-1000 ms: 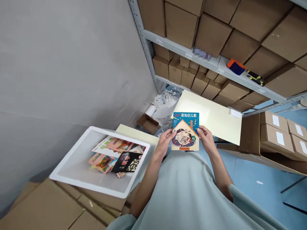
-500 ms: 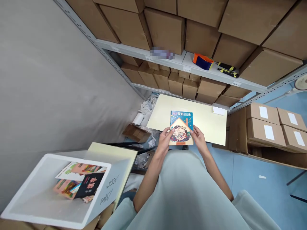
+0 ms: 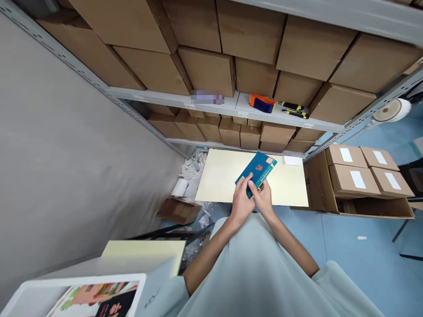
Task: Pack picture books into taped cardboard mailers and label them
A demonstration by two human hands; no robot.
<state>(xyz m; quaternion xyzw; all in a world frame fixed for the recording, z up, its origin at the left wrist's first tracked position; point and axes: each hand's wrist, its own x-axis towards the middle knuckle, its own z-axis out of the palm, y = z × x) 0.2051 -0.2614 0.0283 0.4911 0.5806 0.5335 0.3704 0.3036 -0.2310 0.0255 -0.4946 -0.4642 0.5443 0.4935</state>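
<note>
A small picture book point(image 3: 257, 168) is held between both hands, tilted, its blue side towards me. My left hand point(image 3: 243, 200) grips its lower left end with the thumb on the cover. On the near right edge my right hand point(image 3: 262, 198) is closed, thumb pressed on the blue face; its other fingers are partly hidden under the book. Beneath and beyond lies a pale yellow tabletop point(image 3: 218, 176), with a small white box point(image 3: 292, 161) at its far right.
Brown cartons point(image 3: 205, 72) fill the shelf point(image 3: 158, 96) ahead. An orange and blue strap point(image 3: 262, 104) and yellow-black cutters point(image 3: 295, 113) lie on its edge. At lower left stands a white foam box point(image 3: 142, 286) of books. Labelled cartons point(image 3: 355, 178) stand right; waste paper point(image 3: 194, 165) lies beside the wall.
The book has turned from its illustrated cover to the blue side and is now slanted. My hands have come closer together. The view has tipped upward, showing more shelf and less foam box.
</note>
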